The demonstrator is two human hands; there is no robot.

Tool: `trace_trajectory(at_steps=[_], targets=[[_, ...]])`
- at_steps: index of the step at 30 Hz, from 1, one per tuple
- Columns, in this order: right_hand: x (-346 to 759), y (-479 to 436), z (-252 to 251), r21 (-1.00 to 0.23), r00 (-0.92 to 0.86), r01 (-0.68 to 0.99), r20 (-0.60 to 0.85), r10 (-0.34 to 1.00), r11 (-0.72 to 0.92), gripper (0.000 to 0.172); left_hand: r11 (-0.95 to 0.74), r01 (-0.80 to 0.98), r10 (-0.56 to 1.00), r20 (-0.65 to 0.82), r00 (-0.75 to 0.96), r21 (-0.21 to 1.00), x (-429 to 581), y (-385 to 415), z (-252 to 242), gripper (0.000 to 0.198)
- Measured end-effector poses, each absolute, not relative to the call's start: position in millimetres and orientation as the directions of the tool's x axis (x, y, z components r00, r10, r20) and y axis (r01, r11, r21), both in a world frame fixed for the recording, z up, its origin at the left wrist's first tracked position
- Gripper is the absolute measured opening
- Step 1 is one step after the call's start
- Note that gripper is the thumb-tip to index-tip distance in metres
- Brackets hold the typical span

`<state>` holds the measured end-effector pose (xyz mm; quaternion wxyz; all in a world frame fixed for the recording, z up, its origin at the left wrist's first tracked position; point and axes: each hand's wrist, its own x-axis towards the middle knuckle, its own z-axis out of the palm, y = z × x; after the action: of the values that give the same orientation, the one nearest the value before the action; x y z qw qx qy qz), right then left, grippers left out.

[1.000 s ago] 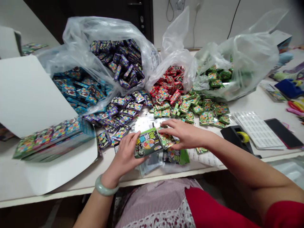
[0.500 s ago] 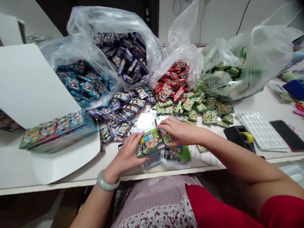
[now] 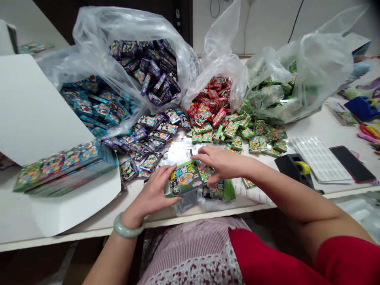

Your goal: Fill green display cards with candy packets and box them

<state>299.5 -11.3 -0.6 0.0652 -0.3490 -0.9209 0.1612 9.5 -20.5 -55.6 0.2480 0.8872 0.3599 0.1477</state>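
Green packet (image 3: 184, 179) in left hand (image 3: 151, 194)

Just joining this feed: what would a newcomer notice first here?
Heaps of small blue, purple, red and green packets spill from clear plastic bags across the back of the bench. Nearer, the left hand grips a larger green packet while the right hand rests beside it. On the left, a white carton holds a stack of packs.

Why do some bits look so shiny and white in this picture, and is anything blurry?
In the head view, bright glare bounces off the crinkly silver foil sheets and the clear plastic bag; also in the head view, the tiny rows on the white printed label sheet are too blurred to read.
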Motion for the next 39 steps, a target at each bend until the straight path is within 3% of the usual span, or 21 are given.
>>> trace_trajectory(at_steps=[3,9,11,14,17,20,22,24,27,31,35,39], targets=[[297,-8,-3,-0.348,-0.739,0.631,0.005,0.674,0.694,0.087,-0.612,0.574,0.717,0.074,0.694,0.544,11,-18,-55,0.092],[294,-6,-7,-0.607,-0.707,0.518,0.093,0.701,0.603,0.090,-0.596,0.626,0.767,0.126,0.629,0.503,9,-25,-65,0.092],[288,-13,-12,-0.676,-0.584,0.532,0.143,0.799,0.509,0.075,-0.580,0.681,0.806,0.196,0.558,0.447,8,-28,-69,0.090],[272,-27,-22,-0.781,-0.418,0.530,0.097,0.903,0.329,0.047,-0.586,0.722,0.810,0.278,0.516,0.368,11,-30,-73,0.087],[265,-22,-31,-0.836,-0.431,0.468,0.066,0.900,0.285,0.040,-0.605,0.711,0.796,0.293,0.530,0.357,14,-27,-75,0.087],[293,18,-33,-0.776,-0.255,0.588,0.092,0.963,0.230,0.033,-0.570,0.729,0.821,0.301,0.485,0.380,9,-22,-77,0.089],[325,57,-32,-0.601,0.054,0.799,0.104,0.993,0.020,0.027,-0.543,0.745,0.837,0.317,0.445,0.387,3,-20,-77,0.091],[356,94,-31,-0.529,0.211,0.840,0.124,0.969,-0.115,0.036,-0.522,0.754,0.850,0.321,0.418,0.398,-2,-19,-78,0.091],[380,132,-32,-0.484,0.288,0.852,0.122,0.950,-0.197,0.054,-0.495,0.760,0.867,0.297,0.401,0.421,-5,-22,-79,0.089],[382,149,-44,-0.503,0.308,0.831,0.060,0.950,-0.237,0.065,-0.469,0.760,0.883,0.262,0.390,0.450,-5,-23,-84,0.089],[382,154,-55,-0.577,0.329,0.770,-0.009,0.944,-0.274,0.053,-0.463,0.755,0.886,0.242,0.394,0.465,-7,-20,-87,0.089],[388,150,-51,-0.695,0.357,0.674,0.010,0.934,-0.250,0.044,-0.463,0.747,0.886,0.235,0.399,0.476,-7,-20,-84,0.088]])
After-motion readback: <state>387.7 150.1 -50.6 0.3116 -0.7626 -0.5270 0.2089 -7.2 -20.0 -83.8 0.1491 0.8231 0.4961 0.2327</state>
